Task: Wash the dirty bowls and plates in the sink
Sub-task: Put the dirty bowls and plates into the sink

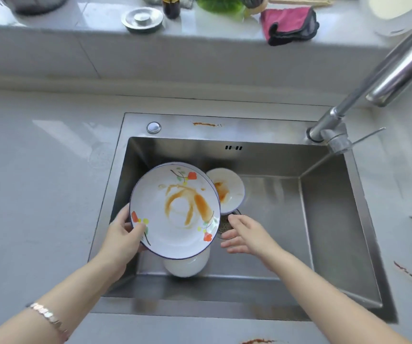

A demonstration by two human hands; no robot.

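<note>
My left hand (125, 235) grips the left rim of a white flowered plate (175, 212) smeared with brown sauce, holding it tilted above the steel sink (336, 219). Behind the plate's right edge rests a small white bowl (232, 192) with an orange stain. A second white bowl (187, 265) lies on the sink floor, mostly hidden under the plate. My right hand (244, 233) hovers open just right of the plate, over the drain strainer (224, 223), holding nothing.
The chrome faucet (386, 78) reaches in from the upper right; no water runs. On the back ledge sit a pink cloth (289, 23), a metal sink plug (142, 19), a brown bottle (171, 6) and a green bottle (219, 3). Grey counter surrounds the sink.
</note>
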